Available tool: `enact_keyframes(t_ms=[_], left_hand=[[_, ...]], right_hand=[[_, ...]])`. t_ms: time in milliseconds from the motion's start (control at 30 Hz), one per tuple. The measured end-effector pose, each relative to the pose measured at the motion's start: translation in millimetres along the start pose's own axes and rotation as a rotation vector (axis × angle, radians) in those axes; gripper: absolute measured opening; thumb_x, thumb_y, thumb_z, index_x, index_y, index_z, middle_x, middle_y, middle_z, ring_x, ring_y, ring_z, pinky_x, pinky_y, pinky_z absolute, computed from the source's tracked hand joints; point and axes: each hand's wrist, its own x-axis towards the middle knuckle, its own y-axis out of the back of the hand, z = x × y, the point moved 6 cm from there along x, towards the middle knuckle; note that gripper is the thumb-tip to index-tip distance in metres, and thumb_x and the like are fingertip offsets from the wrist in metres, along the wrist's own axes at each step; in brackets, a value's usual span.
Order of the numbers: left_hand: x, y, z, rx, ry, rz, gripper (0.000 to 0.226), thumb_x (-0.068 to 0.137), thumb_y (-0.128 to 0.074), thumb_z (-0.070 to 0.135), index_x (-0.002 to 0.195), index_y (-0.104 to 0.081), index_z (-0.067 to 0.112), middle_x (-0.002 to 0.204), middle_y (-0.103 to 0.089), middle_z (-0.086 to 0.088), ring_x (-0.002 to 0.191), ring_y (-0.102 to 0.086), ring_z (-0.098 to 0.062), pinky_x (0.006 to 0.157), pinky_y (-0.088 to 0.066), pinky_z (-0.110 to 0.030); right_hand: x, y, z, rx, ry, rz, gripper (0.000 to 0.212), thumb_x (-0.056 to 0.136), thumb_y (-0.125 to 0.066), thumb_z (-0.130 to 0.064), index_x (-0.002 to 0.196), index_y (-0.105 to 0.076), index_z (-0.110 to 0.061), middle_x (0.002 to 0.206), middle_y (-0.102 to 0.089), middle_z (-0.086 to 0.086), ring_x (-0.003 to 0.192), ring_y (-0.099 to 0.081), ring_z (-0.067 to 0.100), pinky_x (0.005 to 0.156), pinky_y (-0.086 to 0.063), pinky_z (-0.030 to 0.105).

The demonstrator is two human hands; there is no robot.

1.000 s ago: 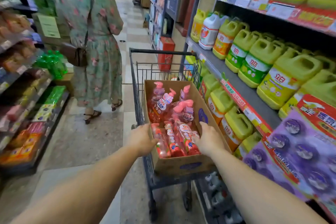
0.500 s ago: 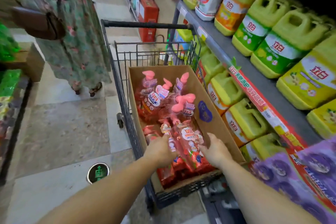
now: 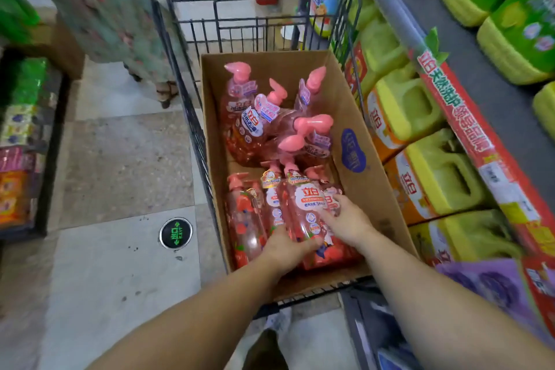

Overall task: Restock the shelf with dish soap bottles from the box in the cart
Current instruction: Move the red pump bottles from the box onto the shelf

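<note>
An open cardboard box (image 3: pixel 369 165) sits in a black wire cart (image 3: pixel 177 75) and holds several pink pump bottles of dish soap. Some bottles (image 3: pixel 258 117) lean upright at the far end; others lie flat at the near end. My left hand (image 3: pixel 286 246) grips the lower part of a lying bottle (image 3: pixel 306 204) with a white label. My right hand (image 3: pixel 348 219) curls round the bottle beside it (image 3: pixel 332 200), on the right. The shelf (image 3: pixel 468 69) runs along the right of the cart.
Yellow-green detergent jugs (image 3: pixel 402 105) fill the shelves on the right, close to the cart's side. Purple packs (image 3: pixel 492 288) hang at the lower right. A person in a floral dress (image 3: pixel 120 18) stands in the aisle at the upper left. More shelves (image 3: pixel 24 141) line the left.
My view has tilted down and closer to the box. Both hands have gone from the box's near edge onto the lying bottles and closed on them.
</note>
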Motion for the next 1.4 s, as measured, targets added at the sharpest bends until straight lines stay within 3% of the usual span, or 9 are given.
enact_keyframes(t_ms=[167,333,467,700,933,1067,1200,1267,1400], left_hand=[[4.9,-4.5,-4.0,-0.068,0.023,0.038,0.085,0.058,-0.09,0.046,0.127,-0.049,0.019,0.116,-0.068,0.004,0.103,-0.065,-0.013,0.099,-0.05,-0.035],[-8.3,-9.0,-3.3,-0.117,0.094,-0.063,0.101,0.069,-0.085,0.042,0.147,-0.022,0.03,0.115,-0.055,0.009,0.1,-0.064,-0.017,0.073,-0.059,-0.033],[-7.6,-15.8,-4.1,-0.147,0.078,-0.05,0.104,0.067,-0.086,0.042,0.148,-0.021,0.028,0.116,-0.059,0.011,0.104,-0.061,-0.013,0.088,-0.055,-0.035],[-5.6,-17.4,-6.6,-0.237,0.116,-0.063,0.086,0.068,-0.087,0.039,0.136,-0.036,0.028,0.117,-0.065,0.005,0.105,-0.064,-0.019,0.092,-0.054,-0.043],[-6.2,-12.6,-4.6,-0.12,0.088,-0.065,0.072,0.071,-0.085,0.035,0.126,-0.042,0.02,0.113,-0.064,0.006,0.103,-0.063,-0.012,0.089,-0.052,-0.027],[-3.7,-2.9,4.8,0.019,0.075,-0.042,0.054,0.075,-0.08,0.046,0.111,-0.045,0.025,0.106,-0.061,0.01,0.093,-0.061,-0.01,0.072,-0.052,-0.024],[6.0,7.7,11.6,0.108,0.081,-0.021,0.077,0.06,-0.082,0.061,0.119,-0.06,0.017,0.103,-0.071,0.0,0.081,-0.067,-0.013,0.068,-0.056,-0.03],[11.9,12.4,15.4,0.122,0.082,0.015,0.092,0.049,-0.083,0.065,0.124,-0.054,0.02,0.113,-0.069,-0.001,0.097,-0.068,-0.018,0.085,-0.056,-0.037],[23.5,23.7,27.5,0.024,0.048,0.099,0.093,0.065,-0.086,0.046,0.14,-0.039,0.017,0.125,-0.064,0.002,0.103,-0.064,-0.013,0.095,-0.052,-0.035]], right_hand=[[17.2,-2.0,4.7,0.17,-0.04,-0.209,0.055,0.086,-0.068,-0.042,0.136,-0.047,-0.03,0.126,-0.06,0.001,0.102,-0.059,0.019,0.08,-0.046,0.03],[29.8,-8.5,10.7,0.262,-0.126,-0.424,0.047,0.082,-0.072,-0.042,0.125,-0.056,-0.034,0.125,-0.062,-0.006,0.111,-0.058,0.018,0.09,-0.043,0.044],[33.3,-12.2,6.5,0.244,-0.134,-0.481,0.059,0.069,-0.078,-0.053,0.122,-0.061,-0.031,0.116,-0.068,-0.005,0.109,-0.063,0.019,0.099,-0.045,0.052],[27.1,-11.3,-2.4,0.214,-0.069,-0.446,0.084,0.045,-0.074,-0.07,0.12,-0.057,-0.038,0.118,-0.067,-0.008,0.106,-0.064,0.019,0.095,-0.048,0.049],[14.7,-11.0,1.9,0.24,-0.121,-0.426,0.066,0.077,-0.071,-0.055,0.131,-0.051,-0.024,0.125,-0.062,0.0,0.112,-0.059,0.023,0.091,-0.046,0.044],[14.8,-6.7,-4.0,0.211,-0.096,-0.406,0.044,0.085,-0.066,-0.048,0.122,-0.058,-0.025,0.118,-0.064,0.0,0.106,-0.058,0.02,0.086,-0.041,0.039],[22.9,-3.7,-8.4,0.219,-0.091,-0.368,0.035,0.088,-0.063,-0.045,0.117,-0.062,-0.025,0.112,-0.066,-0.002,0.095,-0.06,0.016,0.08,-0.046,0.035],[30.8,-2.4,-10.3,0.23,-0.078,-0.342,0.042,0.087,-0.064,-0.047,0.12,-0.062,-0.022,0.115,-0.065,-0.001,0.104,-0.061,0.019,0.088,-0.047,0.04],[46.2,6.1,-18.5,0.233,-0.014,-0.217,0.049,0.086,-0.064,-0.047,0.124,-0.061,-0.016,0.123,-0.064,0.005,0.108,-0.062,0.023,0.091,-0.051,0.042]])
